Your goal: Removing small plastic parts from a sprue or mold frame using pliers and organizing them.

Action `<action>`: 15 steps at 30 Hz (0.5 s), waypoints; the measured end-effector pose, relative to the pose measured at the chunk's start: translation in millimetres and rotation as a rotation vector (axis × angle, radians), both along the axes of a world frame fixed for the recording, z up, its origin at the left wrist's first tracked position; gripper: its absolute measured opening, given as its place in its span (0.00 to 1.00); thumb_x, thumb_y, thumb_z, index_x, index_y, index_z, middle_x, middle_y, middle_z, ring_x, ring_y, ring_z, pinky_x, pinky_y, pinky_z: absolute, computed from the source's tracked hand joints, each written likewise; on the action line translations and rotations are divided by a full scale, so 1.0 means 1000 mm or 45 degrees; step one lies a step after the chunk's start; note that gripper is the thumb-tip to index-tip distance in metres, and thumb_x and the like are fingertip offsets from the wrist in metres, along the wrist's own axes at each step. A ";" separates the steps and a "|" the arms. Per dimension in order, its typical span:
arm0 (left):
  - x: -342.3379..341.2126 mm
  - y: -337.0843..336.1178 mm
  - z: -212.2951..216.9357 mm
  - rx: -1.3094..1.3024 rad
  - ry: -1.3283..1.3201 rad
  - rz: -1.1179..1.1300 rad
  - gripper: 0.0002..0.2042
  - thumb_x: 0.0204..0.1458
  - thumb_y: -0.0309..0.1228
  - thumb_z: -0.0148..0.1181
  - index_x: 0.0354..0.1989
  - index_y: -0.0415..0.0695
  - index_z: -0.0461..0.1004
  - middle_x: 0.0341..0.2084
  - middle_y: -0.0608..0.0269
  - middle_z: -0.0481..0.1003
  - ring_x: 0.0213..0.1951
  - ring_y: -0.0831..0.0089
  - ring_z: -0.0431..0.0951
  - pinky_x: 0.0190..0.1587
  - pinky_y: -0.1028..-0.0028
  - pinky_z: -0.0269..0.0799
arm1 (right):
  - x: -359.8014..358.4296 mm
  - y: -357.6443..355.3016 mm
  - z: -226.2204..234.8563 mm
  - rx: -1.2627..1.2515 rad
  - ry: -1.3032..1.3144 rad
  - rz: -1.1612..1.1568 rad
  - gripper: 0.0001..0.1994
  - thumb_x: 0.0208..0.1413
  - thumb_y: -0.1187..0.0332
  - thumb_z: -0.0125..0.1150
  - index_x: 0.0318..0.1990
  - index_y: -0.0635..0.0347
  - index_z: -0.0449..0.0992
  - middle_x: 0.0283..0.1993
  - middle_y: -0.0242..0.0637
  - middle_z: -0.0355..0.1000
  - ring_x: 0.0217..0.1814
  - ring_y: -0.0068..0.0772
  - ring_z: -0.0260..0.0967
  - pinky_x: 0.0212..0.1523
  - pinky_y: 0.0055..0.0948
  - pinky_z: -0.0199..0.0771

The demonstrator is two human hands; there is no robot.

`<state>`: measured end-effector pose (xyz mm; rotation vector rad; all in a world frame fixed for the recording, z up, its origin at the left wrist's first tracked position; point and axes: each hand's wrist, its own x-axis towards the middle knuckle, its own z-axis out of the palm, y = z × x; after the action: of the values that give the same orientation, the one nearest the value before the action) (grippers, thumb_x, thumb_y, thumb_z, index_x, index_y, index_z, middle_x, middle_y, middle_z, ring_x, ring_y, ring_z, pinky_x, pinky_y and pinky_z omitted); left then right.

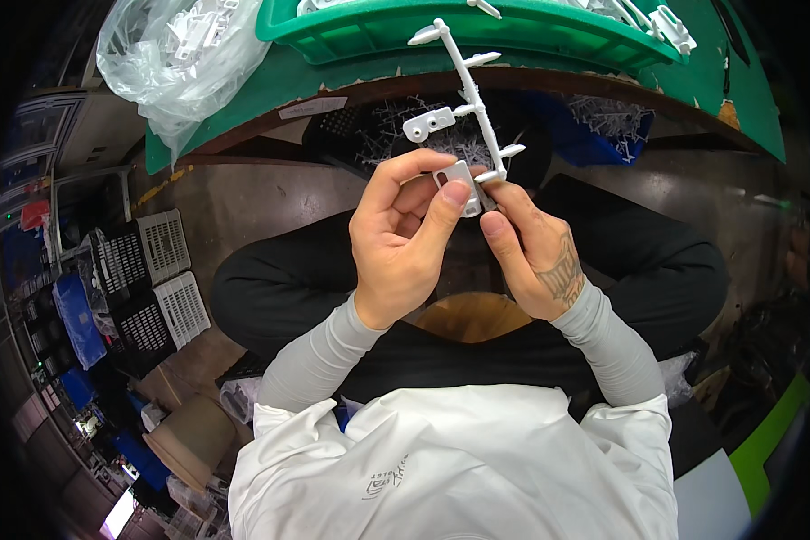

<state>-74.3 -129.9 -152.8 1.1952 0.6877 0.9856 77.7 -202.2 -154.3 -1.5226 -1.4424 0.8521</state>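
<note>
My left hand (pixel 400 254) pinches a small white plastic part (pixel 463 171) with slots in it between thumb and fingers. Close against it, my right hand (pixel 535 256) grips the lower end of a white plastic runner (pixel 481 110), which stands up and leans to the left. Short stubs branch off the runner, and another white part (pixel 428 124) with two round holes hangs from its left side. A small dark grey piece shows by the right fingertips; I cannot make out what it is. Whether the pinched part is joined to the runner is hidden by the fingers.
On the green table (pixel 225 121) stand a green bin (pixel 360 40) of white parts and a clear plastic bag (pixel 166 85) of similar pieces. Beneath are a blue container (pixel 634 148) and a dark one, both holding white runners. Plastic crates (pixel 182 309) are stacked at the left.
</note>
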 end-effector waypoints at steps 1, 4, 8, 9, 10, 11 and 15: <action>0.000 0.000 0.000 -0.007 -0.008 0.008 0.12 0.61 0.26 0.59 0.52 0.38 0.68 0.41 0.53 0.81 0.43 0.78 0.80 0.45 0.80 0.75 | 0.000 0.001 -0.001 0.025 -0.017 -0.005 0.16 0.67 0.65 0.51 0.58 0.61 0.69 0.36 0.49 0.78 0.35 0.48 0.79 0.33 0.36 0.77; -0.002 0.001 -0.001 0.023 0.074 -0.012 0.13 0.62 0.26 0.58 0.52 0.39 0.66 0.42 0.52 0.80 0.42 0.78 0.80 0.44 0.81 0.75 | 0.001 0.001 0.000 0.043 -0.046 -0.011 0.16 0.67 0.65 0.51 0.58 0.61 0.69 0.35 0.48 0.78 0.34 0.48 0.79 0.32 0.37 0.77; 0.008 0.006 0.002 -0.028 -0.117 0.158 0.13 0.67 0.37 0.50 0.49 0.41 0.59 0.39 0.55 0.78 0.37 0.80 0.78 0.39 0.81 0.74 | -0.004 -0.002 0.005 -0.073 -0.043 0.002 0.16 0.68 0.63 0.50 0.58 0.60 0.69 0.33 0.48 0.77 0.32 0.49 0.79 0.31 0.38 0.77; 0.008 0.009 0.003 -0.015 -0.027 0.186 0.13 0.68 0.39 0.48 0.48 0.41 0.61 0.37 0.58 0.76 0.35 0.81 0.76 0.38 0.81 0.73 | -0.005 -0.003 0.005 -0.074 -0.043 0.005 0.16 0.68 0.63 0.50 0.58 0.60 0.69 0.33 0.48 0.77 0.32 0.49 0.79 0.31 0.38 0.77; 0.009 0.013 0.003 -0.001 0.063 0.214 0.13 0.68 0.40 0.47 0.46 0.42 0.62 0.35 0.61 0.74 0.33 0.82 0.74 0.36 0.81 0.72 | -0.006 -0.003 0.003 -0.061 -0.072 0.005 0.16 0.68 0.63 0.50 0.59 0.60 0.69 0.33 0.48 0.77 0.32 0.49 0.79 0.31 0.38 0.77; 0.011 0.017 -0.005 0.083 0.089 0.241 0.12 0.68 0.40 0.47 0.44 0.42 0.63 0.33 0.64 0.71 0.31 0.84 0.71 0.32 0.82 0.68 | -0.007 -0.004 0.001 -0.048 -0.101 0.006 0.16 0.68 0.63 0.50 0.59 0.60 0.69 0.32 0.48 0.77 0.32 0.49 0.79 0.31 0.38 0.77; 0.013 0.013 -0.013 0.109 0.108 0.328 0.10 0.68 0.37 0.48 0.41 0.43 0.65 0.27 0.71 0.68 0.26 0.88 0.65 0.26 0.83 0.61 | -0.008 -0.004 -0.006 -0.009 -0.129 -0.016 0.16 0.68 0.64 0.50 0.59 0.60 0.69 0.31 0.47 0.77 0.31 0.49 0.78 0.30 0.38 0.77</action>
<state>-61.8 -116.7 -165.6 1.2491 0.8901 1.1933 70.1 -206.2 -160.7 -1.5986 -1.5018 0.7830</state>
